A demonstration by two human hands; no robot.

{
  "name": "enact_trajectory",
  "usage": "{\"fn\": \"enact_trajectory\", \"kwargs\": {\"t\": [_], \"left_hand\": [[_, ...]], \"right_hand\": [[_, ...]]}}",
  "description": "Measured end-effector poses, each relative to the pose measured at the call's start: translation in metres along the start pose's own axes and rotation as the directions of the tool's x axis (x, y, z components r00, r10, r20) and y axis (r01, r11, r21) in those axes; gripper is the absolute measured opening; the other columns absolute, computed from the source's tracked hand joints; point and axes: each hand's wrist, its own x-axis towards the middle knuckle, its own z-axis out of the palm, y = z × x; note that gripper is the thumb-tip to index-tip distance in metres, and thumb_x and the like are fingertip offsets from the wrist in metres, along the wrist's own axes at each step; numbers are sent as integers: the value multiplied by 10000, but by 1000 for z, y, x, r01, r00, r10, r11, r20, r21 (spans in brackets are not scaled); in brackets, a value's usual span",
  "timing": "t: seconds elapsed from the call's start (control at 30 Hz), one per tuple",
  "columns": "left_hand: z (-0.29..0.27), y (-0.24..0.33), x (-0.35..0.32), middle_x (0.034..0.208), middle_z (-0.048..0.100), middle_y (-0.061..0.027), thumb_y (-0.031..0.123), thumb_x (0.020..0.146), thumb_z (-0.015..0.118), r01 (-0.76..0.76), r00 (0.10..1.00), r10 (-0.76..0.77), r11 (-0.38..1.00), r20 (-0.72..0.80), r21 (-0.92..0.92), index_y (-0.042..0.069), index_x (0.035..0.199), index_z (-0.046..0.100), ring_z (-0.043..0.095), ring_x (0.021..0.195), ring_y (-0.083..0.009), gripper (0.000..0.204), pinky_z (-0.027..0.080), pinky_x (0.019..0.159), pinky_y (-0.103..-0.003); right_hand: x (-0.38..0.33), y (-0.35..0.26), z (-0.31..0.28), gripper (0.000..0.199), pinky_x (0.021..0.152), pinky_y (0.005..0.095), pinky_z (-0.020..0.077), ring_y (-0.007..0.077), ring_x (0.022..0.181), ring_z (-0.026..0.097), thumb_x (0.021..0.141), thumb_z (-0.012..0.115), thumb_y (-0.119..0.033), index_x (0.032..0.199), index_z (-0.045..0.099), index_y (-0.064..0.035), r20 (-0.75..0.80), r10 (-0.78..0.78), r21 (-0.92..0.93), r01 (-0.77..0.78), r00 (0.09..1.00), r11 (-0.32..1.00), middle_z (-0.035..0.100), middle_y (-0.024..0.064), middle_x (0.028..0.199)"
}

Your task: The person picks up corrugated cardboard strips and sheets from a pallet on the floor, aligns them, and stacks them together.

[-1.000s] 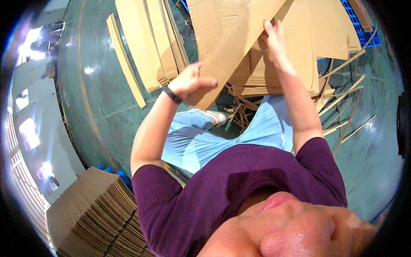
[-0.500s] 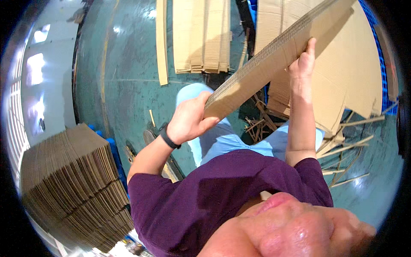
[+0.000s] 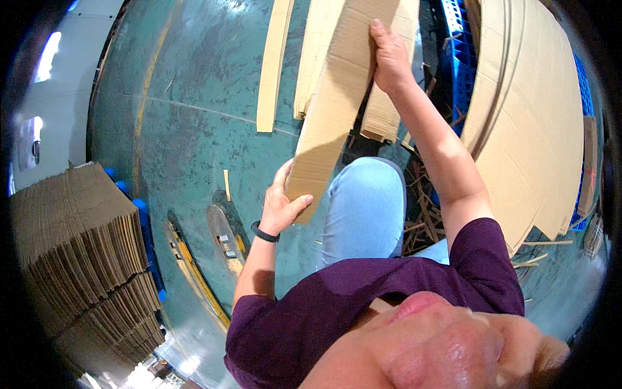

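Between my hands is a long bundle of brown cardboard strips [image 3: 334,97], tilted, its near end toward me. My left hand [image 3: 282,204] grips that near end, thumb on the broad face and fingers round the far side. Higher up, my right hand [image 3: 392,59] is closed on the right edge. Behind the bundle lie stacked cardboard strips [image 3: 383,113] on the floor, partly covered by it. A single long cardboard strip [image 3: 270,84] lies to their left.
Large cardboard sheets [image 3: 528,123] lie on a blue pallet [image 3: 459,58] at the right. Thin cardboard scraps [image 3: 422,214] litter the floor beside my leg. A tall stack of folded cardboard [image 3: 84,240] stands at left, near a yellow-edged pallet-jack fork [image 3: 197,275].
Both hands have swung the bundle leftward, from over the large sheets to over the strip stacks. It now points more straight ahead. My body has turned left too.
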Motion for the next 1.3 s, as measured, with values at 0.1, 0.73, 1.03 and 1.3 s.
{"fn": "enact_trajectory", "kwargs": {"t": [0.1, 0.73, 1.03, 1.3], "left_hand": [[-18, -43, 27, 1183, 569, -126, 146, 679, 731, -3, 999, -3, 993, -42, -121, 2, 1318, 398, 553, 1071, -191, 735, 446, 909, -325], [-87, -339, 289, 1144, 580, -70, 102, 753, 727, 385, 923, -307, 721, 232, -576, 49, 1251, 461, 554, 1030, -191, 567, 451, 896, -360], [-129, -403, 284, 1095, 620, -125, 227, 706, 758, 398, 915, -396, 917, 76, -15, 1, 1187, 530, 580, 1021, -224, 578, 457, 893, -358], [31, -79, 335, 1298, 465, -228, 148, 763, 708, -314, 913, 306, 949, 268, -15, -32, 1310, 401, 451, 1209, -290, 652, 373, 1005, -374]], "right_hand": [[38, 52, 35, 342, 813, 330, 473, 179, 939, 563, 928, 535, -290, 1111, 449, -13, 9, 77, -105, -75, 997, 992, 577, 130, 1050], [9, 150, -25, 577, 880, 312, 467, 212, 1040, 564, 865, 600, -172, 1359, 350, -10, 64, 448, -592, -328, 892, 736, 542, 176, 1210], [-109, -13, -85, 405, 873, 271, 461, 129, 982, 558, 851, 579, -33, 1246, 493, -42, -52, 151, -634, -150, 987, 759, 577, 71, 1099], [-257, -207, -321, 555, 984, 376, 373, 288, 1185, 479, 826, 619, -313, 1264, 482, 0, -363, -678, -829, -554, 639, -79, 516, 181, 1264]]}}
